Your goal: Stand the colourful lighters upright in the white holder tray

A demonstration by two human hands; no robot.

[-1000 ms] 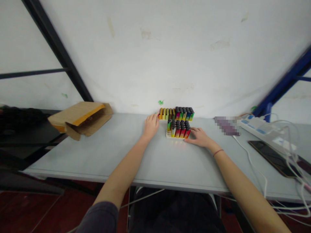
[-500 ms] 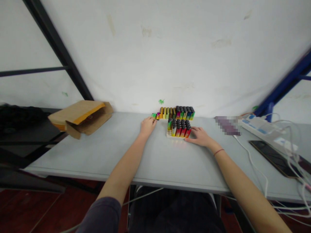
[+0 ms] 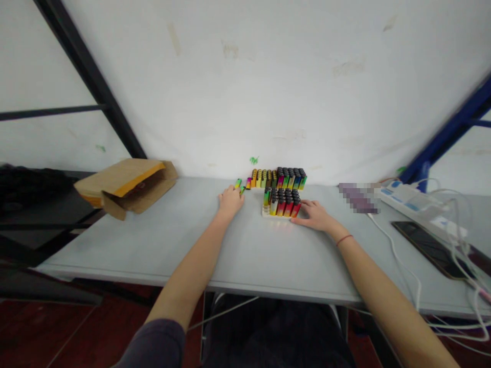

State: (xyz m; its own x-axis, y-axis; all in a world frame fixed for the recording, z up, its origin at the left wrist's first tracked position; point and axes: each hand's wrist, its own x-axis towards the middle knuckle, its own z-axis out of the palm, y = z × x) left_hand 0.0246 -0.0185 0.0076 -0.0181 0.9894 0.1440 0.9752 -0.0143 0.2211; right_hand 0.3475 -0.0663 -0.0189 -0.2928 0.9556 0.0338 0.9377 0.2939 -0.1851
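My left hand (image 3: 230, 201) is closed around a green-and-yellow lighter (image 3: 242, 190) at its fingertips, partly hidden by the fingers. Just beyond those fingers is another green lighter (image 3: 238, 183). A purple-and-yellow lighter (image 3: 248, 182) is a little to the right. My right hand (image 3: 316, 215) grips the right end of a white tray (image 3: 265, 211), thumb at the front corner and fingers along the side. Upright lighters with black tops, mostly red ones (image 3: 288, 207) in front, fill most of the tray; some slots at its left show bare.
Behind the tray, near the wall, stand rows of yellow lighters (image 3: 264, 179) and mixed-colour lighters (image 3: 292, 179). An open cardboard box (image 3: 126, 184) lies at left. On the right are a phone (image 3: 431, 249), a power strip (image 3: 424, 209) and loose white cables (image 3: 402, 260).
My left hand has shifted slightly left and towards me, away from the purple lighter, and green lighters now show at its fingertips. My right hand stays at the tray.
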